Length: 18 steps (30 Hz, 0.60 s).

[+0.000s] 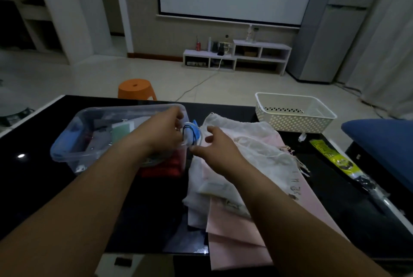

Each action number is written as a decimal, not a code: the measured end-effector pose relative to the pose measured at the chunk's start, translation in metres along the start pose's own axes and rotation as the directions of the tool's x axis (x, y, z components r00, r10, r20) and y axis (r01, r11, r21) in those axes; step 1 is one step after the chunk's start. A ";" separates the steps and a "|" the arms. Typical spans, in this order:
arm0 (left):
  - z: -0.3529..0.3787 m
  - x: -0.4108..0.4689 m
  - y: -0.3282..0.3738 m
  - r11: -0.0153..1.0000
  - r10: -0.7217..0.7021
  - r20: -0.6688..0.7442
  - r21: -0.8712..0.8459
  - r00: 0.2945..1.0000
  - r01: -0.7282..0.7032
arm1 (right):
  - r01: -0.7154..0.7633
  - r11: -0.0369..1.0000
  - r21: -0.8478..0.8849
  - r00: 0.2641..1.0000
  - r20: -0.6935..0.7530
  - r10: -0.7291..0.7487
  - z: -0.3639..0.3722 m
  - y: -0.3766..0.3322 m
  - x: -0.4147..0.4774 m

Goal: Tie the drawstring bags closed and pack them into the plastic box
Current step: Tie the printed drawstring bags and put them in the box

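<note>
While the left hand (165, 136) gripped the small pale-blue bag (189, 137) by its gathered neck, just above the right-hand rim of the plastic box (89, 112), the tying step appeared to be in hand. The dark drawstring (187, 130) was looped at the neck; no knot could be confirmed. The right hand (215, 146) was half open, fingers loosely spread and tips just beside the cord; contact could not be judged. Probable next move: pinch the free cord end, pull tight, lower the bag into the box. Further white and pink bags (241, 142) lay heaped mid-tabletop, beside the box.
</note>
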State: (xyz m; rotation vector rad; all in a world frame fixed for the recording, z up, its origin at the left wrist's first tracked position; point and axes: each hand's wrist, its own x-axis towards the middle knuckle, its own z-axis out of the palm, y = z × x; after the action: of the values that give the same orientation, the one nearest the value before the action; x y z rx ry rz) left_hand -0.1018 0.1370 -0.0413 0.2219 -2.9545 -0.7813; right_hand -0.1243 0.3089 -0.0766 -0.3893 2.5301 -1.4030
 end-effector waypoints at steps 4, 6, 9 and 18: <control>0.001 0.006 -0.008 0.998 0.040 0.011 -0.049 0.999 -0.040 | -0.079 0.986 0.146 0.996 0.050 0.073 0.013 0.001 0.010; 0.004 0.010 -0.014 0.998 0.062 -0.009 -0.029 0.998 -0.062 | -0.075 0.986 0.148 0.997 0.017 0.073 0.017 0.004 0.014; 0.007 0.013 -0.016 0.995 0.096 -0.076 0.016 0.992 -0.095 | -0.084 0.985 0.152 0.996 -0.005 0.085 0.020 0.008 0.018; -0.008 0.006 -0.016 0.986 0.020 -0.203 -0.156 0.979 -0.053 | 0.015 0.990 0.137 0.980 -0.198 0.013 0.014 0.016 0.030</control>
State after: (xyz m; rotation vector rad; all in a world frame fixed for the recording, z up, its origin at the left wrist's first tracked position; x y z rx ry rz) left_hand -0.1051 0.1184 -0.0424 0.2203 -2.6837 -0.9275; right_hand -0.1501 0.2964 -0.0995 -0.2359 2.5627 -1.6830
